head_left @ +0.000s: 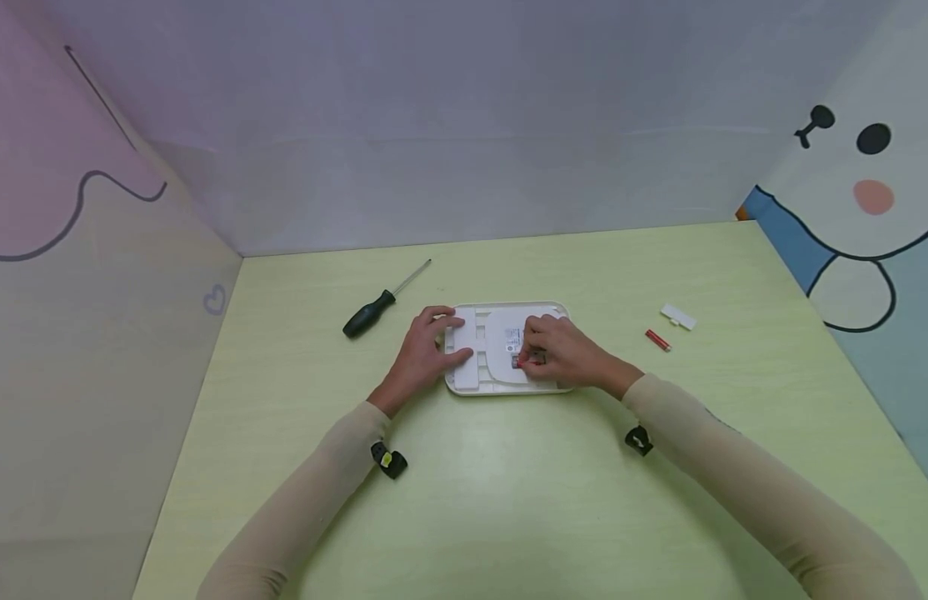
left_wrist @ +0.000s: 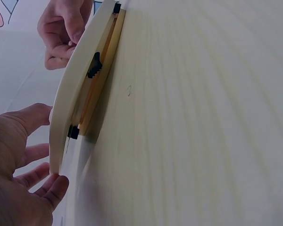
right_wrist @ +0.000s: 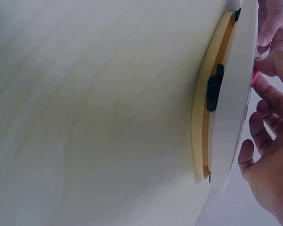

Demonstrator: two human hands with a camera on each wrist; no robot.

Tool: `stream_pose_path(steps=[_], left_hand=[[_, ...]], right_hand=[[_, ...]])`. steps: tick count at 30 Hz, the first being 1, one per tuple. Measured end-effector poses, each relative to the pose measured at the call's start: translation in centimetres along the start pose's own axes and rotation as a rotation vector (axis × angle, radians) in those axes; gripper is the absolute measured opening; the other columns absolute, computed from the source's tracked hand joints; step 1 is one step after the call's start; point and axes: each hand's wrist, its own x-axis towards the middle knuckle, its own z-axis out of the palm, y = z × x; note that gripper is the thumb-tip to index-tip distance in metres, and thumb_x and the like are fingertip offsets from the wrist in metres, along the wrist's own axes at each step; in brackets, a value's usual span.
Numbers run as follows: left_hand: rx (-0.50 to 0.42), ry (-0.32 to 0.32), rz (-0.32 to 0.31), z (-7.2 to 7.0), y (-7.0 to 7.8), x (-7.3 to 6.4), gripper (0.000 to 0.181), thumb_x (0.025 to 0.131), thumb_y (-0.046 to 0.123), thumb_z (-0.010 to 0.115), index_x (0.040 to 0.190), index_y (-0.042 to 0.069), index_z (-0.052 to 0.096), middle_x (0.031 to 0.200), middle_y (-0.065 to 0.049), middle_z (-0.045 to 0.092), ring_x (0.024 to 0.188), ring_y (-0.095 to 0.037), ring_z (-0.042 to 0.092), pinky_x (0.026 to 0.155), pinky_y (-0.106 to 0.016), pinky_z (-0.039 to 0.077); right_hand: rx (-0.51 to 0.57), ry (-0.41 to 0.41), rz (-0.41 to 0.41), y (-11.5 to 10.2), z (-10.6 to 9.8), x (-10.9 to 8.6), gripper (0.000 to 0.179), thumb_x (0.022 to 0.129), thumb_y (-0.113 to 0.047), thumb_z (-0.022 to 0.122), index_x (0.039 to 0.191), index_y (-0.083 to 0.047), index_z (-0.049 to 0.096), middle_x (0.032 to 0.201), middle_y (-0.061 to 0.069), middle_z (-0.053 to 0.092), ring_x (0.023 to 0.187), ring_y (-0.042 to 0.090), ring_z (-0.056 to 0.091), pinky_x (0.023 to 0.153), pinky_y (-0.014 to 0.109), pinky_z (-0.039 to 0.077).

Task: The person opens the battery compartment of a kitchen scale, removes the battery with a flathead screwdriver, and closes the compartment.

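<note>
A flat white rectangular device point(head_left: 497, 388) with rounded corners lies on the table, its back with a printed label facing up. My left hand point(head_left: 425, 348) holds its left end, thumb and a finger on the white back panel. In the left wrist view, other fingers point(left_wrist: 59, 190) bend at the device's end. My right hand point(head_left: 560, 350) pinches a small red battery point(head_left: 537, 360) at a little compartment near the middle of the back. The battery is partly hidden by the fingertips; a bit of its red shows in the right wrist view.
A second red battery point(head_left: 658, 340) lies to the right, beside a small white battery cover point(head_left: 678, 317). A screwdriver point(head_left: 370, 315) with a dark handle lies at the back left. Printed wall panels border the table point(head_left: 464, 500) at the back and sides.
</note>
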Motion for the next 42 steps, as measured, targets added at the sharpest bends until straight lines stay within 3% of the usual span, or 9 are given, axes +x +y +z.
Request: stream_pose_path(steps=[11, 20, 30, 42], left_hand=[[0.003, 0.004, 0.010, 0.1, -0.2, 0.1, 0.047, 0.083, 0.029, 0.079, 0.124, 0.008, 0.065, 0.141, -0.005, 0.047, 0.133, -0.029, 0.040, 0.108, -0.045, 0.038], [-0.001, 0.010, 0.013, 0.1, -0.3, 0.0, 0.048, 0.082, 0.028, 0.079, 0.123, 0.008, 0.065, 0.141, -0.005, 0.047, 0.133, -0.028, 0.041, 0.108, -0.045, 0.037], [-0.002, 0.014, 0.017, 0.2, -0.3, 0.0, 0.047, 0.082, 0.029, 0.079, 0.123, 0.009, 0.065, 0.140, -0.004, 0.047, 0.132, -0.028, 0.041, 0.107, -0.044, 0.038], [-0.007, 0.008, 0.000, 0.2, -0.2, 0.0, 0.047, 0.083, 0.029, 0.079, 0.124, 0.009, 0.065, 0.141, -0.003, 0.046, 0.132, -0.027, 0.040, 0.106, -0.044, 0.039]], right_hand=[[-0.010, 0.041, 0.035, 0.0, -0.8, 0.0, 0.009, 0.085, -0.026, 0.075, 0.081, -0.018, 0.073, 0.086, -0.005, 0.052, 0.081, 0.014, 0.045, 0.078, 0.033, 0.033], [-0.025, 0.059, 0.088, 1.0, -2.2, -1.2, 0.007, 0.086, -0.023, 0.074, 0.084, -0.017, 0.075, 0.089, -0.001, 0.055, 0.084, 0.017, 0.046, 0.076, 0.034, 0.031], [-0.054, 0.070, 0.205, 3.1, -4.3, -3.5, 0.007, 0.085, -0.021, 0.075, 0.085, -0.014, 0.075, 0.089, 0.006, 0.053, 0.081, 0.020, 0.043, 0.072, 0.035, 0.027], [-0.052, 0.203, 0.286, 6.3, -6.6, -7.7, 0.006, 0.086, -0.014, 0.073, 0.085, -0.009, 0.076, 0.088, 0.008, 0.054, 0.079, 0.026, 0.047, 0.070, 0.036, 0.030]])
